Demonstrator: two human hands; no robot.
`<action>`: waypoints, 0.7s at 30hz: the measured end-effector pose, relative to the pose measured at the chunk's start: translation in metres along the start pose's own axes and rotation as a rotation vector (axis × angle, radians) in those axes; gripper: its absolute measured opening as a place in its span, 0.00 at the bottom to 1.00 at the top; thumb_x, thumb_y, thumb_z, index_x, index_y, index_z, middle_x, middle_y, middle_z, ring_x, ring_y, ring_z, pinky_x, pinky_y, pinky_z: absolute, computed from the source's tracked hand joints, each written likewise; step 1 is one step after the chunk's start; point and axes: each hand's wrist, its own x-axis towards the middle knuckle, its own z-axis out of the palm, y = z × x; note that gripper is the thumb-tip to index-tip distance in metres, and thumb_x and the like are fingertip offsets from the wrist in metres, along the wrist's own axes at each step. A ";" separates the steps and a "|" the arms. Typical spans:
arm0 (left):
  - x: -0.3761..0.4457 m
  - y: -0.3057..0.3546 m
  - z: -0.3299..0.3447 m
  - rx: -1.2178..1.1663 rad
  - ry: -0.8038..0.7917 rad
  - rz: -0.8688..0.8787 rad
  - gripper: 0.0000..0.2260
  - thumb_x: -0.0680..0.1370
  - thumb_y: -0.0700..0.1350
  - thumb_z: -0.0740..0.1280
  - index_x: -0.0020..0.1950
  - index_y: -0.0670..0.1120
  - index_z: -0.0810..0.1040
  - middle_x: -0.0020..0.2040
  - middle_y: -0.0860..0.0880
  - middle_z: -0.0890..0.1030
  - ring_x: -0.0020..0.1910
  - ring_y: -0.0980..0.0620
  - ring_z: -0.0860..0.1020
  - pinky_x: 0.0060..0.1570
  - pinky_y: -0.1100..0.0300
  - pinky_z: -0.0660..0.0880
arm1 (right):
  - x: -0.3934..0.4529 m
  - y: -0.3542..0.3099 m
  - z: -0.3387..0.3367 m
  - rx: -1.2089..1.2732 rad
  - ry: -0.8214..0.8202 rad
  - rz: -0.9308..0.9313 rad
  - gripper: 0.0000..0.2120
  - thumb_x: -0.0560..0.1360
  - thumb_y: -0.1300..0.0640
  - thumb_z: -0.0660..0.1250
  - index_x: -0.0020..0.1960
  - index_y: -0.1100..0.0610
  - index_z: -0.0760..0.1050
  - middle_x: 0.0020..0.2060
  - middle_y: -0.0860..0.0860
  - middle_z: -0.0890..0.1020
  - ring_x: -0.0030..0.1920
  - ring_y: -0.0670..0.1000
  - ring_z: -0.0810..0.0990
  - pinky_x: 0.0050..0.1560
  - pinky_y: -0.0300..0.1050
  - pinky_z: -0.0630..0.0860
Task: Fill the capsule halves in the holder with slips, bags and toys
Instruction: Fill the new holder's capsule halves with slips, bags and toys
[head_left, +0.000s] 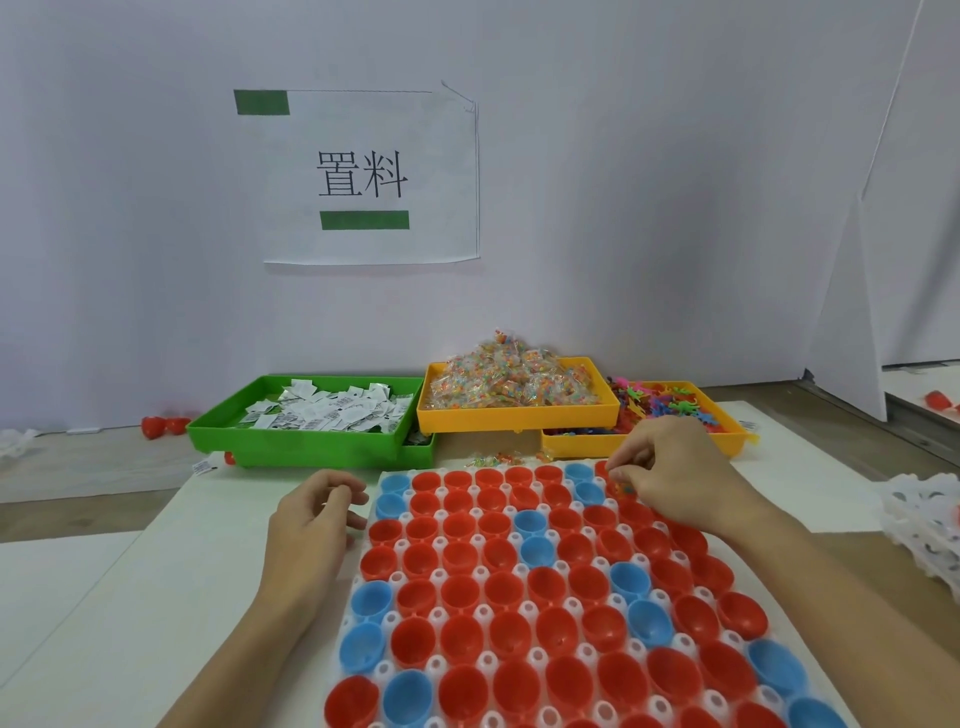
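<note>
Lighting bright, even and diffuse, with no single source evident. Shadows soft and faint, beneath the trays (311, 441) and beside the left hand (311, 525). No harsh glare, only mild sheen inside the capsule halves (511, 636). Wide-angle distortion bends the frame edges and stretches the near corners. Fine detail slightly soft throughout.

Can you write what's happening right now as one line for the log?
right hand: pinches small clear bead bag over far capsule row | left hand: rests at white plastic capsule holder edge, empty | red and blue capsule halves: look unfilled
</note>
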 end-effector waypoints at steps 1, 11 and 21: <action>0.000 0.000 0.000 0.002 0.000 0.001 0.13 0.81 0.37 0.59 0.44 0.46 0.81 0.42 0.49 0.83 0.39 0.46 0.81 0.37 0.53 0.76 | 0.000 -0.001 0.000 -0.004 -0.003 -0.002 0.06 0.74 0.62 0.73 0.44 0.51 0.86 0.36 0.37 0.77 0.39 0.42 0.78 0.34 0.28 0.69; 0.001 -0.001 0.000 0.001 0.004 0.000 0.12 0.81 0.37 0.60 0.44 0.46 0.81 0.43 0.48 0.83 0.39 0.46 0.81 0.37 0.53 0.76 | 0.000 -0.002 0.003 -0.035 -0.013 -0.010 0.05 0.73 0.60 0.75 0.43 0.50 0.86 0.36 0.37 0.77 0.39 0.41 0.77 0.35 0.28 0.68; 0.000 -0.001 -0.001 0.008 -0.001 0.002 0.13 0.82 0.37 0.59 0.44 0.46 0.81 0.43 0.49 0.83 0.41 0.46 0.81 0.37 0.54 0.76 | 0.001 0.003 0.005 -0.085 0.002 -0.026 0.03 0.73 0.55 0.76 0.46 0.50 0.87 0.39 0.38 0.75 0.41 0.42 0.74 0.38 0.30 0.65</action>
